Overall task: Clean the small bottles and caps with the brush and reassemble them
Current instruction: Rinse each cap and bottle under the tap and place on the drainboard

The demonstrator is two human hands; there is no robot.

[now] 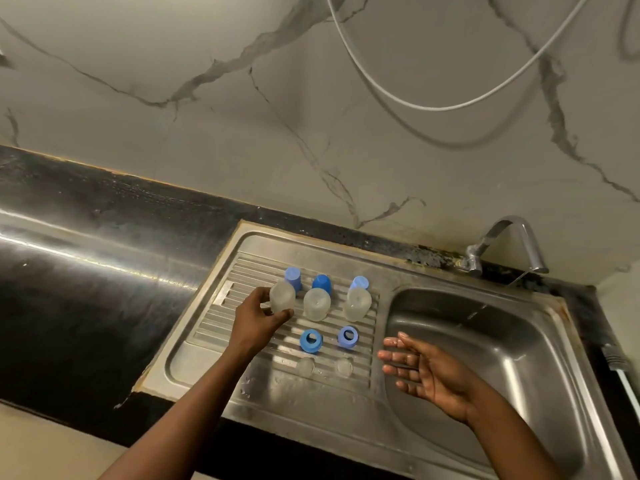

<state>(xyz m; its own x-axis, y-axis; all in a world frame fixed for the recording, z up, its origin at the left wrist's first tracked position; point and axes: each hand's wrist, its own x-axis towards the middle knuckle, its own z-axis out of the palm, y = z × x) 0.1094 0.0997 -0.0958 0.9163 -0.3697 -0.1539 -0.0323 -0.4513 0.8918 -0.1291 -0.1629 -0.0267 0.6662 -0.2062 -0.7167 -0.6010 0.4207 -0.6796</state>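
Three small clear bottles stand upside down in a row on the ribbed steel drainboard (214, 327). My left hand (256, 320) grips the leftmost bottle (282, 296); the middle bottle (317, 304) and right bottle (357, 304) stand free. Behind them sit three blue caps (293, 277) (322, 283) (359, 282). In front lie two blue ring collars (311, 341) (347, 337) and two clear teats (305, 367) (344, 367). My right hand (419, 368) hovers wet and open over the left rim of the sink, holding nothing. No brush is in view.
The steel sink basin (485, 358) lies to the right, with a chrome tap (509, 244) at its back edge. A black counter (86, 289) stretches to the left. A white hose (433, 107) hangs against the marble wall. A white handle (623, 375) shows at the far right.
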